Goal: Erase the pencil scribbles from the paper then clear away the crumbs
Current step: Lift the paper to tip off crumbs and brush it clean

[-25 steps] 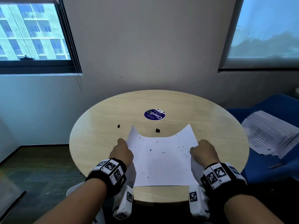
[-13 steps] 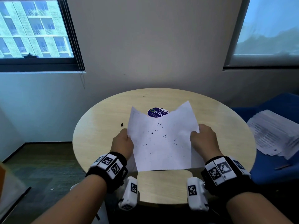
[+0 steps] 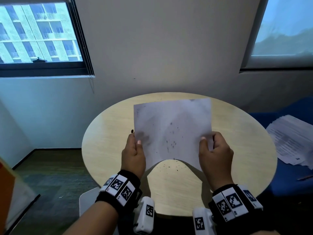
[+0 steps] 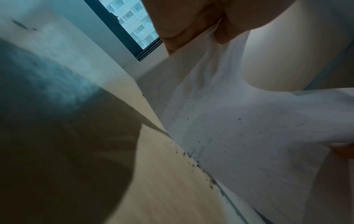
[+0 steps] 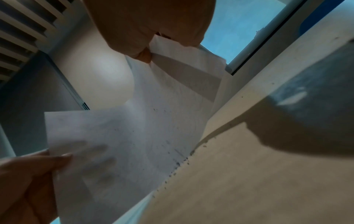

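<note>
A white sheet of paper (image 3: 172, 126) stands tilted up above the round wooden table (image 3: 105, 146), its near edge bowed into an arch. My left hand (image 3: 133, 153) pinches its left edge and my right hand (image 3: 215, 150) pinches its right edge. Dark eraser crumbs (image 3: 169, 167) lie on the table under the arch, and a few specks cling to the sheet. In the left wrist view the paper (image 4: 249, 136) hangs down to the table with crumbs (image 4: 193, 163) along its lower edge. The right wrist view shows the paper (image 5: 134, 136), crumbs (image 5: 176, 166) and my left hand's fingers (image 5: 25, 174).
A small dark piece (image 3: 131, 131) lies on the table just left of the sheet. A stack of printed papers (image 3: 293, 141) rests on a blue seat at the right. Wall and windows stand behind the table; floor lies at the left.
Both hands have raised the paper from lying flat to steeply tilted up. Crumbs have slid off its near edge onto the table. The sheet now hides the purple sticker and the dark lump.
</note>
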`<action>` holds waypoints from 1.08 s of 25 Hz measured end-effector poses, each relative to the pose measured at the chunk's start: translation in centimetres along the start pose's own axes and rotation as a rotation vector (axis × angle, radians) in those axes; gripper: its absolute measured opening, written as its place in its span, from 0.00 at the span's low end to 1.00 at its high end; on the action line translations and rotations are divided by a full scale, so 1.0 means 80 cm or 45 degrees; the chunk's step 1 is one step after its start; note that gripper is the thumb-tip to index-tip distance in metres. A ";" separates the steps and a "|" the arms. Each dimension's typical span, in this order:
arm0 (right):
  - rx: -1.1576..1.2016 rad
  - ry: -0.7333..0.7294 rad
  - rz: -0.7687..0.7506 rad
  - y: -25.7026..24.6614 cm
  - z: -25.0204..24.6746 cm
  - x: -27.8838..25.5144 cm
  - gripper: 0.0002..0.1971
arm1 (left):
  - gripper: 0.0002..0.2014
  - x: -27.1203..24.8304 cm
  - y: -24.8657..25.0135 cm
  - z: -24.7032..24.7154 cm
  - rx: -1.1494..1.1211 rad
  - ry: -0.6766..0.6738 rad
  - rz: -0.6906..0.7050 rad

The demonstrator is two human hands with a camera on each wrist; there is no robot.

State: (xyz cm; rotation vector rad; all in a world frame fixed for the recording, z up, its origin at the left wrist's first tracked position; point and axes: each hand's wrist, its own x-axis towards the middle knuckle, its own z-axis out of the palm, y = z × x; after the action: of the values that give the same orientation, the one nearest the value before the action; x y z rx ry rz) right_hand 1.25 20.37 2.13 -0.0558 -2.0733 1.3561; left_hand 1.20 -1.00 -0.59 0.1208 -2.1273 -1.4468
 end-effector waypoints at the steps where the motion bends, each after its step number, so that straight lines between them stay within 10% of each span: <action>1: 0.010 0.021 -0.010 0.003 0.001 -0.005 0.03 | 0.12 -0.005 -0.004 0.000 -0.013 0.017 0.007; 27: 0.024 -0.120 0.013 0.031 -0.001 -0.032 0.05 | 0.12 -0.029 -0.035 -0.005 0.088 -0.032 -0.070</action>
State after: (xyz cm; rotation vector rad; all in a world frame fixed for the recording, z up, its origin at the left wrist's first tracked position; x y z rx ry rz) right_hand 2.54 20.62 -1.16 0.0056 -2.1400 1.4092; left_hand 2.69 -1.61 -3.84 0.1898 -2.2108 -1.4130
